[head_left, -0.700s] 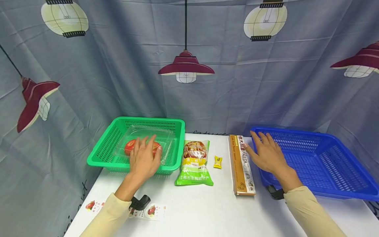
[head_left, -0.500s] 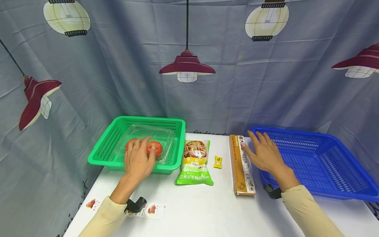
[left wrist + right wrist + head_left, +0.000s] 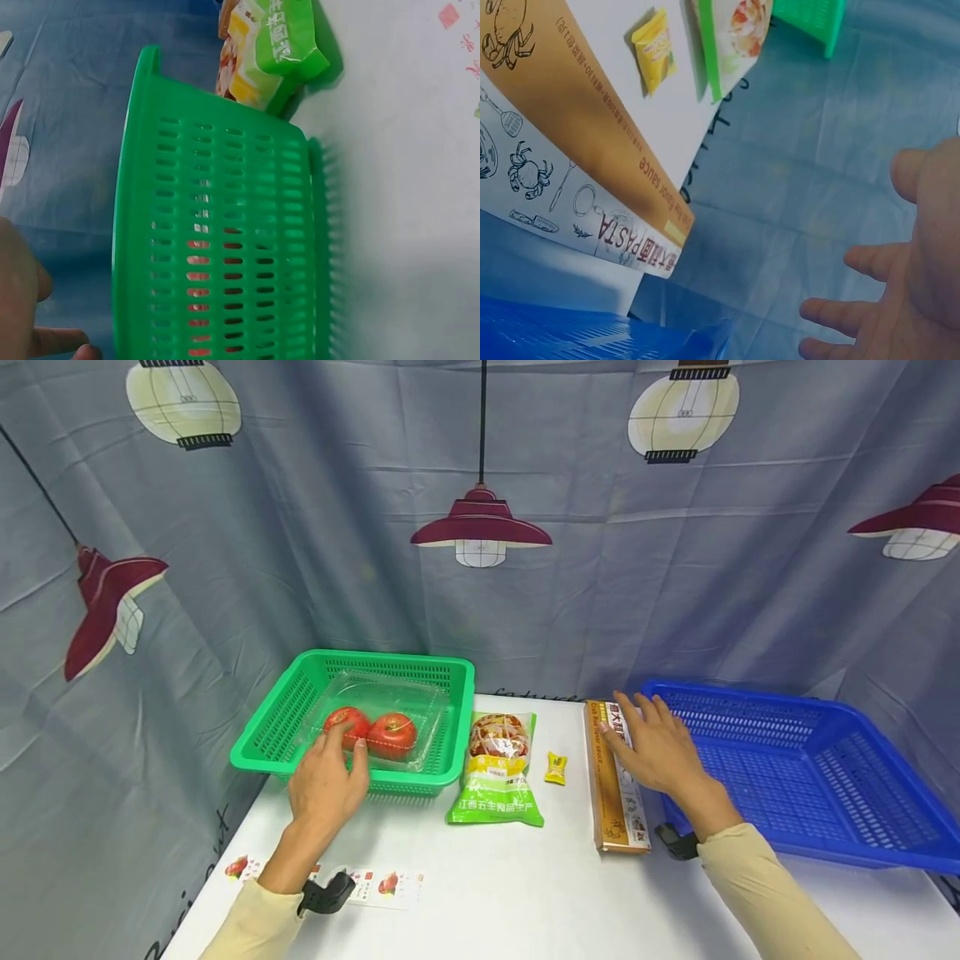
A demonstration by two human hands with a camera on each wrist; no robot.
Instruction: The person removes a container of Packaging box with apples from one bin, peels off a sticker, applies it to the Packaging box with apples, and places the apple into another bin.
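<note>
My left hand (image 3: 327, 781) hovers over the near edge of the green basket (image 3: 258, 763), fingers loosely bent and holding nothing. Inside that basket lies a clear plastic clamshell box (image 3: 408, 697) with two red tomatoes (image 3: 392, 735) showing through it. In the left wrist view, red shows behind the slots of the basket wall (image 3: 225, 187). My right hand (image 3: 663, 747) is held above the gap between the pasta box (image 3: 617, 793) and the blue basket (image 3: 757, 760), fingers spread, nothing in it. The brown and white pasta box lies flat on the table.
Between the baskets lie a green and yellow food bag (image 3: 497, 777) and a small yellow packet (image 3: 556, 768). Printed strawberry cards or stickers (image 3: 386, 887) are on the white table (image 3: 480, 910) at the front left. A grey curtain (image 3: 570, 610) hangs behind.
My left hand has drawn back toward the front left, off the clamshell box, uncovering the tomatoes. My right hand has shifted slightly left. The head view has turned a little.
</note>
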